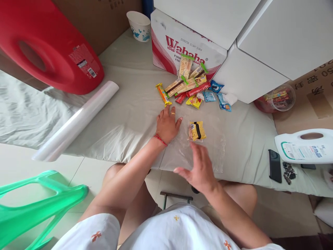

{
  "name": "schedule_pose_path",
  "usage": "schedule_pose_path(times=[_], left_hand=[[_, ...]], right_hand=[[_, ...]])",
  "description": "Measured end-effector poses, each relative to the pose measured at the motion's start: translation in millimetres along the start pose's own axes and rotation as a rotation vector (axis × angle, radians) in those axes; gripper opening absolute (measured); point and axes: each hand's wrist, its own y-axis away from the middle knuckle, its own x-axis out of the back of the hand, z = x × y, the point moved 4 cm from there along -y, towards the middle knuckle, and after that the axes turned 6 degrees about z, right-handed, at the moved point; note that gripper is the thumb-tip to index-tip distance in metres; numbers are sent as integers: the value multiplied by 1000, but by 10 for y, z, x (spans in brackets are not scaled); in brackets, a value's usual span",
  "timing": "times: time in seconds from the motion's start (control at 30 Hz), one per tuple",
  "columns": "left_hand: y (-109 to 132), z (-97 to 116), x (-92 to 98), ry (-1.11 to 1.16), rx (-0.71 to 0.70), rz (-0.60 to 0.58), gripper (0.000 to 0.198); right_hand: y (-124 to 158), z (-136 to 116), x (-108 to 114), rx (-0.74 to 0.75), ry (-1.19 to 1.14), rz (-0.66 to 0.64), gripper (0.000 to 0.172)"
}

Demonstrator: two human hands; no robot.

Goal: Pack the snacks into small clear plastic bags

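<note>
My left hand (168,125) lies with fingers spread on the pale cloth, its fingertips close to an orange and yellow wrapped bar (163,94). Thumb apart from the fingers, my right hand (201,169) is raised above the front edge and holds nothing. Just beyond its fingertips sits a small yellow snack packet (198,131) with a black band, on a flat clear plastic bag (217,146). Farther back, several wrapped snacks form a pile: long cracker packs (185,67) with green ends, a red packet (198,89), a yellow packet (194,102) and blue packets (209,96).
Behind the snacks stands a Wahaha carton (179,38) beside white cabinets (262,69). A clear plastic roll (78,119) and a red jug (59,66) are at left. To the right are a snack tub (279,99), a white bottle (309,147), a phone (275,166) and keys (288,172).
</note>
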Motion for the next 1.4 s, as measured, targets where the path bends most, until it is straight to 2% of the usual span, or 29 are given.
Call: schedule_pose_path(times=[0.07,0.1,0.17,0.23,0.27,0.4,0.5,0.6,0.7,0.83,1.0,1.27,1.4], left_hand=[[-49,-28,1,8,72,31,70],[-70,-34,-5,12,88,34,71],[-107,-36,-28,17,94,14,70],[-138,-40,-50,13,101,-9,65],[-154,-43,-60,12,107,-20,62],[-198,-33,-77,37,111,-72,36],[-140,-46,-20,80,125,-115,22],[77,-135,128,208,140,-132,12],[388,-307,308,446,190,-79,16],[639,-473,338,733,355,-189,17],[528,-377,274,1019,524,-304,22],[218,-27,316,1161,557,-289,26],[99,63,212,1146,625,-319,24]], right_hand=[[174,-104,-214,29,56,-47,87],[239,-113,-315,8,88,-55,79],[336,-83,-459,-44,115,-53,50],[411,-36,-507,-42,89,-40,27],[448,-14,-498,-22,65,-35,22],[600,92,-349,33,3,11,23],[715,181,-220,32,-21,40,23],[836,253,-90,18,-71,66,22],[964,307,50,-16,-131,83,23],[1070,366,221,-76,-214,82,22],[974,449,402,-132,-323,113,18],[829,695,496,-301,-484,147,7],[939,889,450,-507,-540,149,19]])
